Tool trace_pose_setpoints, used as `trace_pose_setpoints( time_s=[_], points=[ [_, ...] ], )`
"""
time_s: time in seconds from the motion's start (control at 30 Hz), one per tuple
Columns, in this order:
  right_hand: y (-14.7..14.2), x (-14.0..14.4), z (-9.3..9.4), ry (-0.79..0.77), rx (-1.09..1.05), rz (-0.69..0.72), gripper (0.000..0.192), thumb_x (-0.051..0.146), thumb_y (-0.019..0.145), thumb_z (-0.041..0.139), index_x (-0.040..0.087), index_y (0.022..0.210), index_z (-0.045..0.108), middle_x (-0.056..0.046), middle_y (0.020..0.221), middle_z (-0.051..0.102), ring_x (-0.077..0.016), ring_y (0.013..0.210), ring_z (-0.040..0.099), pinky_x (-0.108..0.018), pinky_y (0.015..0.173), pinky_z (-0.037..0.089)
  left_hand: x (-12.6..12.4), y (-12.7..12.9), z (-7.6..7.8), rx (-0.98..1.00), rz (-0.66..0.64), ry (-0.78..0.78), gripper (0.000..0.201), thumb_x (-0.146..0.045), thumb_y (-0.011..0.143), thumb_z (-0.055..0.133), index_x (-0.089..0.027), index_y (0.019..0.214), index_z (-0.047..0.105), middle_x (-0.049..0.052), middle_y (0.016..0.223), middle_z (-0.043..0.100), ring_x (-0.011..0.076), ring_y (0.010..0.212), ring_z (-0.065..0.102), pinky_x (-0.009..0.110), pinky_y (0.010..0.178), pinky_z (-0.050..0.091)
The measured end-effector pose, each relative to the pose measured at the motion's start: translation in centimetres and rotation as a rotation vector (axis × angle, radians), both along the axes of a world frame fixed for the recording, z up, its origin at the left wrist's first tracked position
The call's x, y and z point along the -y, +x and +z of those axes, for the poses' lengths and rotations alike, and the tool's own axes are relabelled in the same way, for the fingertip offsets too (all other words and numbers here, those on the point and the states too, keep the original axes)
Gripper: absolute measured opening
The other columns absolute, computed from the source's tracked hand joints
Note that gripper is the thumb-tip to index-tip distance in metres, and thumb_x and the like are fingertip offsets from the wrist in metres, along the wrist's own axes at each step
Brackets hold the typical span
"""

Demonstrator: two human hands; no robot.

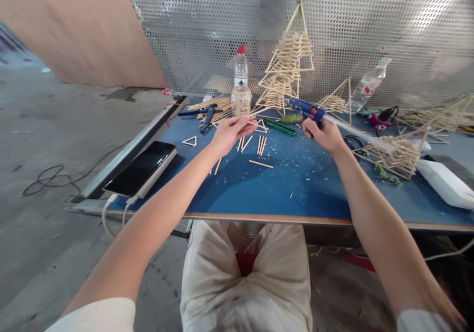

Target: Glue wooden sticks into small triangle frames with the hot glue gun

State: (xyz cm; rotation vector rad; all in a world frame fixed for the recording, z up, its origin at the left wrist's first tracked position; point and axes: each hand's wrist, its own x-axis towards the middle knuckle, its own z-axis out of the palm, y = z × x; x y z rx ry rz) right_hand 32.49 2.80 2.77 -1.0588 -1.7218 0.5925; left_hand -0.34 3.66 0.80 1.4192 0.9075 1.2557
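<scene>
My left hand (234, 130) is pinched on a thin wooden stick (262, 110) above the blue tabletop. Just past its fingertips is a small triangle of sticks (262, 127), partly hidden by the fingers. My right hand (323, 133) is wrapped round the grip of a blue glue gun (306, 108), whose nozzle points left. A long translucent glue stick (346, 126) trails from the gun's back end. Several short loose sticks (261, 145) lie below and between my hands, and another stick (261, 164) lies nearer me.
A tall stick tower (287, 65) and a water bottle (241, 85) stand at the back. Left are blue cutters (208, 117), a small stick triangle (190, 141) and a phone (142, 166). Right are a stick structure (396, 154), a tilted bottle (368, 86) and a white box (446, 184).
</scene>
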Motion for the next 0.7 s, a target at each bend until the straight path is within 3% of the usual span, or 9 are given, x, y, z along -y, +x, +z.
trace_pose_setpoints(
  time_s=[0.07,0.13,0.3,0.5,0.7],
  points=[
    [-1.3,0.5,-0.2,0.033,-0.1,0.013,0.059,0.088,0.092,0.069,0.029,0.091,0.073,-0.001,0.073,0.069,-0.0173,0.053,0.059,-0.039,0.054,0.055,0.0,-0.2,0.1,0.058,-0.033,-0.037,0.027,-0.037,0.113,0.066,-0.022,0.122,0.086,0.011,0.13,0.085,0.0174,0.116,0.084,0.028,0.1,0.069],
    [-2.3,0.9,-0.4,0.016,-0.151,0.066,0.062,0.09,0.092,0.069,0.028,0.087,0.072,-0.002,0.074,0.069,-0.0163,0.053,0.058,-0.037,0.049,0.047,0.1,-0.3,0.2,0.101,-0.072,-0.072,0.024,-0.037,0.11,0.069,-0.025,0.121,0.087,0.009,0.132,0.085,0.0159,0.111,0.084,0.025,0.091,0.069],
    [-3.4,1.4,-0.8,0.001,-0.228,0.094,0.061,0.087,0.091,0.074,0.027,0.08,0.071,-0.002,0.074,0.065,-0.0156,0.057,0.056,-0.038,0.052,0.042,0.4,-0.3,0.1,0.072,-0.101,-0.088,0.023,-0.043,0.105,0.076,-0.029,0.117,0.088,0.007,0.138,0.084,0.0163,0.108,0.084,0.021,0.075,0.066],
    [-3.0,1.5,-1.0,-0.045,-0.196,0.053,0.068,0.094,0.091,0.066,0.029,0.074,0.065,0.0,0.066,0.059,-0.0151,0.056,0.048,-0.039,0.057,0.04,0.1,-0.3,-0.3,0.06,-0.125,-0.063,0.028,-0.05,0.102,0.078,-0.029,0.116,0.088,0.008,0.138,0.084,0.0168,0.107,0.084,0.022,0.074,0.064],
    [-2.3,0.9,-1.2,0.005,-0.21,0.1,0.067,0.089,0.095,0.068,0.026,0.071,0.062,0.001,0.062,0.058,-0.0123,0.05,0.049,-0.033,0.047,0.039,0.3,-0.1,-0.3,0.102,-0.162,-0.058,0.032,-0.053,0.097,0.084,-0.026,0.113,0.089,0.01,0.135,0.084,0.0139,0.098,0.083,0.019,0.07,0.061]
  ],
)
